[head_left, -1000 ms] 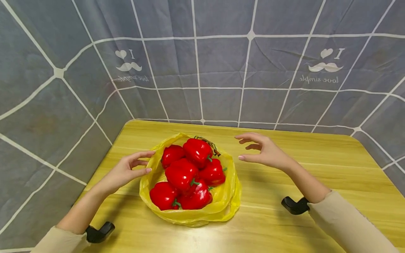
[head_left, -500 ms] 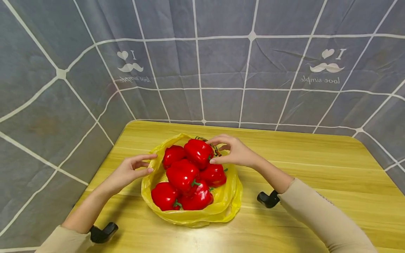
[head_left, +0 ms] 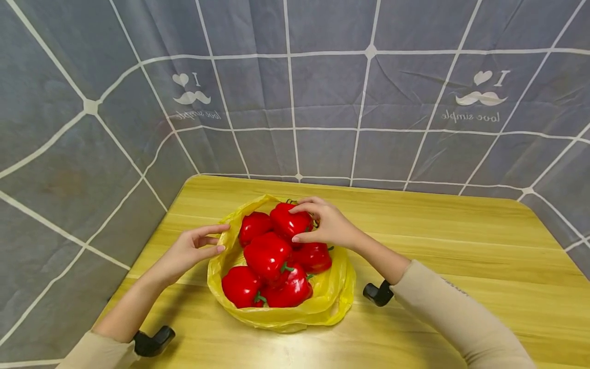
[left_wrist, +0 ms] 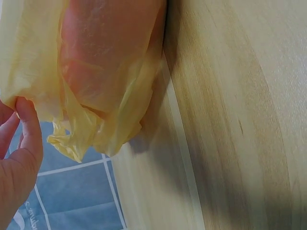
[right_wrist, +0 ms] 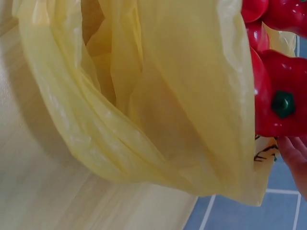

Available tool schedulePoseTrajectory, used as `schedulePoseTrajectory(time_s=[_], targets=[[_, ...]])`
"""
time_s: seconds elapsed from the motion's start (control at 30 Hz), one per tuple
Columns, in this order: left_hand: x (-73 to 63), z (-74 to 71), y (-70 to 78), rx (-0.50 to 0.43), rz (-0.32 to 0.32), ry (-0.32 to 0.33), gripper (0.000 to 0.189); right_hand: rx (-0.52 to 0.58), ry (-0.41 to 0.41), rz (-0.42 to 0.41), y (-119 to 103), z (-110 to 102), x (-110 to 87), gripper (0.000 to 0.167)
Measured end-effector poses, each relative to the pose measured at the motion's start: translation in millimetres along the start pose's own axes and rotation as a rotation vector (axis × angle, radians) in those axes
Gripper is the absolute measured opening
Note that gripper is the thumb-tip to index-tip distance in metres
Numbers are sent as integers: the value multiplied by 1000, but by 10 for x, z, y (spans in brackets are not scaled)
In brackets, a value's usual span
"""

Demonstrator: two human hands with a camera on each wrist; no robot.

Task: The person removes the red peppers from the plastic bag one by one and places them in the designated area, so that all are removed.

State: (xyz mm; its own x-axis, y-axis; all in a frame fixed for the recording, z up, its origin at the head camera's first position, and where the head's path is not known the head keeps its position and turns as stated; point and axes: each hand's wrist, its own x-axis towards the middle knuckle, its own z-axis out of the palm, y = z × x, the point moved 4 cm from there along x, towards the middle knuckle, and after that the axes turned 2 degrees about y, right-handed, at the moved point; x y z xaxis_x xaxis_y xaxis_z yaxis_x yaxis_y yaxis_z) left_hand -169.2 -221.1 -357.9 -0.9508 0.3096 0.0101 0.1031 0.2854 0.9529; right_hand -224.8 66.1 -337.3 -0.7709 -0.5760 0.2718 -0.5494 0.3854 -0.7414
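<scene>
A yellow plastic bag (head_left: pixel 339 289) stands with its mouth spread wide, holding several shiny red bell peppers (head_left: pixel 267 255) with green stems. My left hand (head_left: pixel 186 253) pinches the bag's left rim between thumb and fingers; the left wrist view shows the thumb against the thin plastic (left_wrist: pixel 36 57). Over the far right of the bag, my right hand (head_left: pixel 329 225) curves round the uppermost bell pepper (head_left: pixel 287 220), fingers on its top and thumb at its near side. In the right wrist view, fingertips (right_wrist: pixel 290 148) meet that pepper beside its stem, which faces the camera.
The bag sits on a light wood-grain table (head_left: pixel 438 246), left of its middle. A grey curtain (head_left: pixel 322 102) with white grid lines hangs behind the table and along its left side. Black wrist mounts (head_left: pixel 379 293) jut from both forearms.
My right hand has moved left from beside the bag to the uppermost pepper and its fingers have come round it. My left hand stays at the bag's rim.
</scene>
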Motion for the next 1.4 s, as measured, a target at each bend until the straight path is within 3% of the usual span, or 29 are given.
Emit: schedulePoseTrajectory(time_s=[0.37,0.77,1.4], targets=[[9,-9,-3,-7,0,5,48,-76,37,-7,-21,22,15,50],[18,-9,7,-18,-11,-4,48,-31,25,-9,-43,-10,14,50],[25,3,27,-10,-22,-13,48,86,103,-9,-106,-498,-17,51]])
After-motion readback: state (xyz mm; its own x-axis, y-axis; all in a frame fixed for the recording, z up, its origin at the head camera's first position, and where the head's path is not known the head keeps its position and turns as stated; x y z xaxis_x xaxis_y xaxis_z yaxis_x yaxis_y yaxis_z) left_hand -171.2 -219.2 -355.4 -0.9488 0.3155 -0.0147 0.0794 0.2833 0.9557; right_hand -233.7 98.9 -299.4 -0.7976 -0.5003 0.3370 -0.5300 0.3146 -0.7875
